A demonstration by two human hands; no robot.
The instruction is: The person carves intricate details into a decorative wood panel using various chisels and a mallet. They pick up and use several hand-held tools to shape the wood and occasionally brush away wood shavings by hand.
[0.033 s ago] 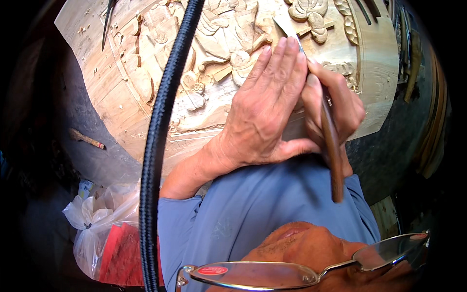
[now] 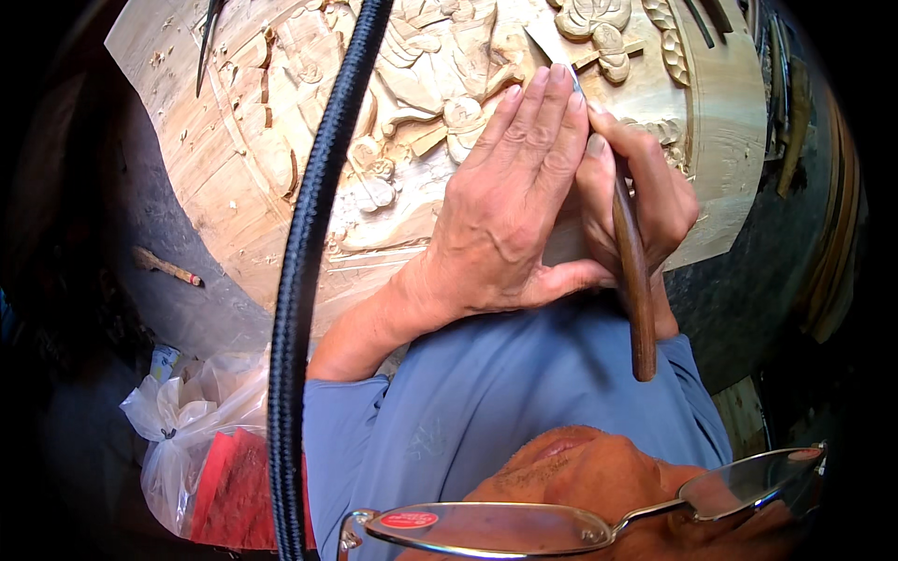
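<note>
A pale wooden panel [image 2: 720,159] carved in relief lies in front of me, with raised figures and a carved border. My right hand [image 2: 655,201] is closed round the dark wooden handle of a carving knife [image 2: 639,299], whose butt end sticks out toward my body. Beyond the fingers, the pointed steel blade lies against the panel near a carved figure [image 2: 613,51]. My left hand [image 2: 505,206] is stretched flat, fingers straight and side by side, its fingertips at the blade. The left thumb reaches across to the right hand. The cutting edge is partly hidden by the fingers.
Wood chips dot the panel. A dark pointed tool [image 2: 206,47] lies at its far left. A short stick [image 2: 168,266] is on the floor to the left, above a clear plastic bag [image 2: 178,421] and something red [image 2: 238,491]. A black braided cable [image 2: 313,215] crosses the view.
The knife's handle end has shifted slightly up and left. Both hands have moved a very little with it, and the grip is the same.
</note>
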